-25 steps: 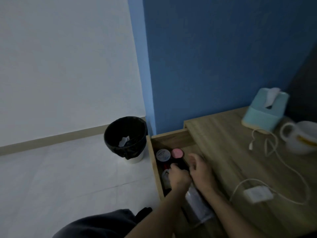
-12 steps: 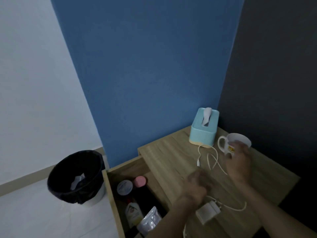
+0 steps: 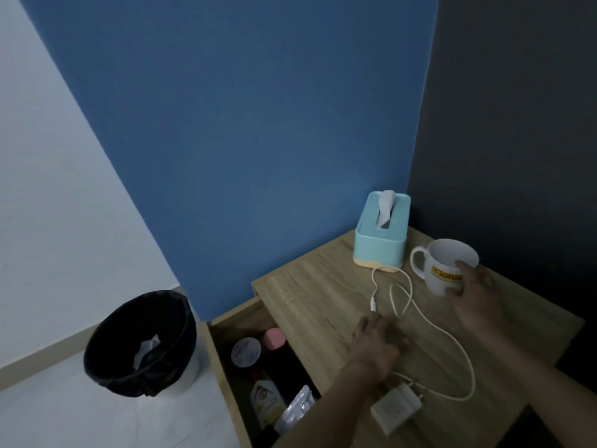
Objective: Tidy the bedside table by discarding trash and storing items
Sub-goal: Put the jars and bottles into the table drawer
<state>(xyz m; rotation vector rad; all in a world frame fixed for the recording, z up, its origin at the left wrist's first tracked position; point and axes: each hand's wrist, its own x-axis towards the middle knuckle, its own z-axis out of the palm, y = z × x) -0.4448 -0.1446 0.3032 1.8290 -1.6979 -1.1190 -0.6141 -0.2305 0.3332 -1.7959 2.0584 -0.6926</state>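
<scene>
The wooden bedside table (image 3: 310, 305) has its drawer (image 3: 223, 360) pulled open on the left. A white mug (image 3: 442, 263) with a yellow logo stands at the back right, and my right hand (image 3: 475, 292) wraps its right side, thumb at the rim. My left hand (image 3: 376, 342) lies flat on the tabletop with nothing in it, just below the loose plug end of a white cable (image 3: 452, 344). The cable loops across the top to a white charger (image 3: 395, 410) near the front edge.
A light-blue tissue box (image 3: 381, 234) sits in the back corner against the blue wall. The drawer holds a white-lidded jar (image 3: 245, 352), a pink-capped bottle (image 3: 274, 337), a labelled bottle (image 3: 266, 399) and a foil pouch (image 3: 295, 412). A black-lined bin (image 3: 139, 344) with crumpled paper stands on the floor to the left.
Both hands have come out of the drawer onto the tabletop. My right hand has reached the mug and closed around it; my left has settled beside the cable end.
</scene>
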